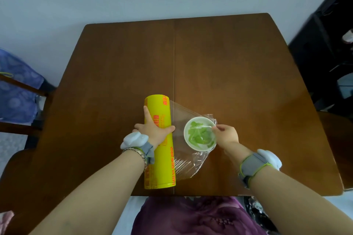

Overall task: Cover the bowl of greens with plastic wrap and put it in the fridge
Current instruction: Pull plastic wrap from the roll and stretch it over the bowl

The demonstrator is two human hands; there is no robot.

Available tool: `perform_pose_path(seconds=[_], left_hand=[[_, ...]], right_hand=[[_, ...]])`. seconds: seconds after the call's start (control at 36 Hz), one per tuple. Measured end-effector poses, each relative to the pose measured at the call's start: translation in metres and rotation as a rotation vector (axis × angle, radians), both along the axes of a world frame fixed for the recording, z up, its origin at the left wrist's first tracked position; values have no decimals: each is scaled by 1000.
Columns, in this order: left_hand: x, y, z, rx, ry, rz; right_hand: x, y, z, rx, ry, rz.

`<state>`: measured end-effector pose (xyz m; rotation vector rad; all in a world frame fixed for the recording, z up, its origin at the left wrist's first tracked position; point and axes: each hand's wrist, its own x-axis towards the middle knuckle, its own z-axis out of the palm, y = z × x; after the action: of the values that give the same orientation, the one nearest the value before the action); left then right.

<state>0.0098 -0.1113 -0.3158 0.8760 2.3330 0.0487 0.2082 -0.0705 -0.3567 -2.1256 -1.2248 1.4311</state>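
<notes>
A small white bowl of greens (199, 134) sits on the brown table near its front edge. A clear sheet of plastic wrap (186, 166) runs from the yellow roll (159, 160) over the bowl. The roll lies lengthwise to the left of the bowl. My left hand (154, 128) presses flat on top of the roll, fingers spread. My right hand (226, 134) pinches the wrap at the bowl's right rim. The film bunches at the bowl's far right.
The brown table (238, 66) has a seam down its middle. A wooden chair with blue cloth (17, 89) stands at the left. Dark furniture (328, 44) is at the right. A second chair (340, 139) sits by the table's right edge.
</notes>
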Motion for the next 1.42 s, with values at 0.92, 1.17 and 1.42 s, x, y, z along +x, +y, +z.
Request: perform_pose_path(seconds=[0.92,1.17,1.42], left_hand=[[0,74,-33,356,348,-667],[-5,72,-37,421,389,-711],[-27,66,-35,445,205,-536]], right_hand=[[-107,71,7,203,-553,816],[-110,86,-4,-109,-411,643],[-94,87,27,-215,444,379]])
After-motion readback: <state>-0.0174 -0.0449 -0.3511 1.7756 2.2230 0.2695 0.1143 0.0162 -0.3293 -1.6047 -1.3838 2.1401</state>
